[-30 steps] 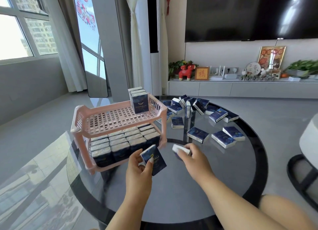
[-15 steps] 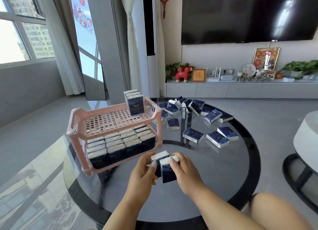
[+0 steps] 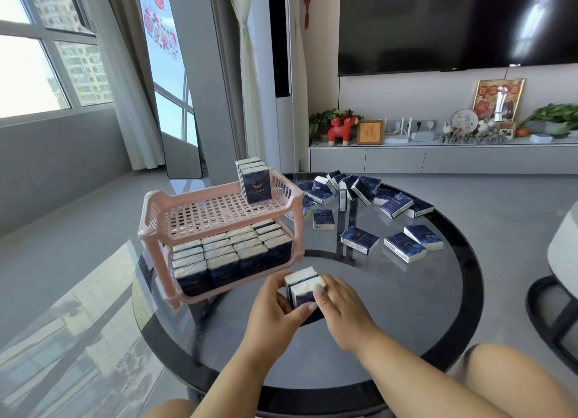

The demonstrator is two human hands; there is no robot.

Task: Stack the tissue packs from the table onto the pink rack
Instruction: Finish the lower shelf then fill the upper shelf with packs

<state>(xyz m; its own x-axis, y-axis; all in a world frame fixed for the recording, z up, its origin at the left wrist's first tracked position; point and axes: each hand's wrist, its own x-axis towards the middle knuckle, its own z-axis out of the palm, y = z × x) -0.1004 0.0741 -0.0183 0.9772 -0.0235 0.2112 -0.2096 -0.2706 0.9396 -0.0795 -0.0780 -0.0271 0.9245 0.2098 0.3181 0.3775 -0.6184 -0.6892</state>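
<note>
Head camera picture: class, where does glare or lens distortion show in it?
Head view: window glare streaks the television and floor; the glass table mirrors tissue packs; wide-angle bending tilts the mirror and curtains.

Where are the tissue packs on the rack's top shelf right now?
In the head view, they stand upright in a short row at the far right corner of the pink rack top shelf.

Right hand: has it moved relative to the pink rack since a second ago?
Yes. The right hand has moved left, toward the pink rack's front corner, pressing its tissue pack against the left hand's.
</note>
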